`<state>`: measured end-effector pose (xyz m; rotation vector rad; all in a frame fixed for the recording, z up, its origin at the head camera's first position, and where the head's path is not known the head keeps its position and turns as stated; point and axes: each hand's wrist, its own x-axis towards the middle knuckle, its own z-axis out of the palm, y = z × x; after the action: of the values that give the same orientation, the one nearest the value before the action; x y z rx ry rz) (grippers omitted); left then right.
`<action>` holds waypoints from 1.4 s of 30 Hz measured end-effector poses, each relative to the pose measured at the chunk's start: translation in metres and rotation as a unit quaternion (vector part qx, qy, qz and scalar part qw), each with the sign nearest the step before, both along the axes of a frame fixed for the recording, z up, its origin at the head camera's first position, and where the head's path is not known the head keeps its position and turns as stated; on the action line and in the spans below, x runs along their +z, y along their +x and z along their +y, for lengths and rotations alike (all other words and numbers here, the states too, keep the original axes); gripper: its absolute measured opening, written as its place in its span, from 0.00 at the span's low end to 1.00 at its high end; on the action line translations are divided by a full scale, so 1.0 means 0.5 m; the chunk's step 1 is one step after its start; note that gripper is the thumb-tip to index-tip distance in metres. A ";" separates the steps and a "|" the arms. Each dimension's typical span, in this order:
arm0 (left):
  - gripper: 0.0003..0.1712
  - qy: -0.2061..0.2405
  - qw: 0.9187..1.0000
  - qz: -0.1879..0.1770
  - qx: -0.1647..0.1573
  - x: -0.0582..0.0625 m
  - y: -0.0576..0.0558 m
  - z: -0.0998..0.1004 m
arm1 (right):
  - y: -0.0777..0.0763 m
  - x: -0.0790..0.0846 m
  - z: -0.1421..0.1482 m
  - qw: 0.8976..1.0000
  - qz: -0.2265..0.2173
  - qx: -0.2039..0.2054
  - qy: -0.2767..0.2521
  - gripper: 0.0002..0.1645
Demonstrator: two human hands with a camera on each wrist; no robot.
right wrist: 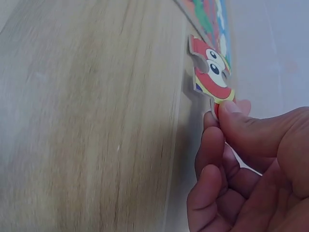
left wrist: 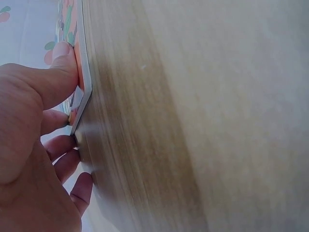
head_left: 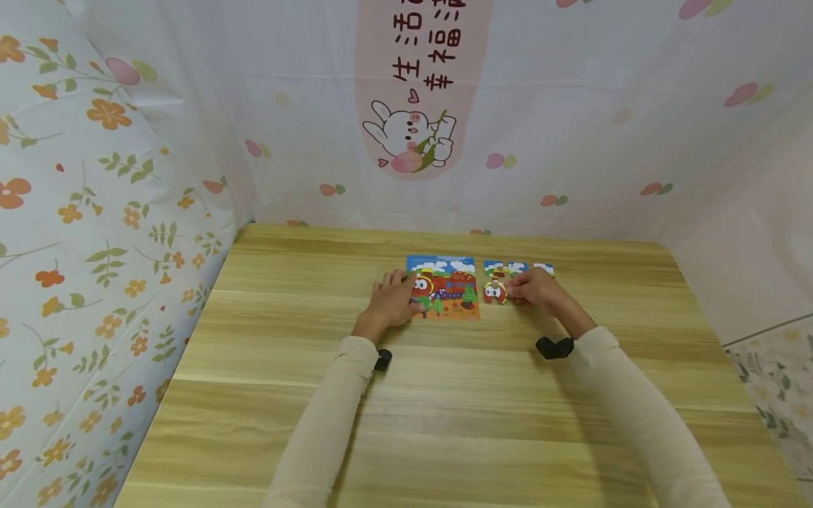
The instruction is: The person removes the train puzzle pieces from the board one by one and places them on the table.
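Observation:
A jigsaw puzzle board (head_left: 454, 310) with a red cartoon train lies flat near the back of the table. My left hand (head_left: 392, 302) rests at its lower-left corner. In the left wrist view the thumb (left wrist: 60, 65) lies across the board's face, and the other fingers rest along its edge. To the right of the board, my right hand (head_left: 536, 288) pinches a puzzle piece (head_left: 493, 291) between thumb and index finger. Red and yellow, with two cartoon eyes, the piece (right wrist: 212, 67) appears tilted above the tabletop in the right wrist view.
Other puzzle pieces (head_left: 516, 267) with sky and clouds lie behind the right hand, partly hidden by it. The wooden table (head_left: 464, 409) ends at a printed curtain (head_left: 292, 141) behind and another flowered one (head_left: 82, 247) on the left.

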<state>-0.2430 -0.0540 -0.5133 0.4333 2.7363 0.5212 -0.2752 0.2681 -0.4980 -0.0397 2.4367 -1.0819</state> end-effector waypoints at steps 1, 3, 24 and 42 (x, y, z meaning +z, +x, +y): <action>0.43 0.000 1.000 -0.001 0.000 0.000 0.000 0.000 | 0.001 0.000 0.002 1.000 0.008 0.003 0.007 0.13; 0.43 0.000 1.000 -0.002 0.000 -0.001 -0.001 0.000 | 0.001 -0.001 0.004 1.000 0.019 0.008 0.020 0.12; 0.43 0.008 1.000 -0.005 0.002 -0.007 -0.003 -0.001 | 0.000 -0.008 -0.004 0.987 0.087 0.022 0.135 0.11; 0.43 -0.012 1.000 0.004 -0.003 -0.001 -0.002 0.001 | 0.000 -0.014 -0.009 0.982 0.118 0.013 0.149 0.08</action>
<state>-0.2442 -0.0537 -0.5137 0.4381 2.7452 0.4859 -0.2752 0.2635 -0.5050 -0.1086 2.7792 -0.7243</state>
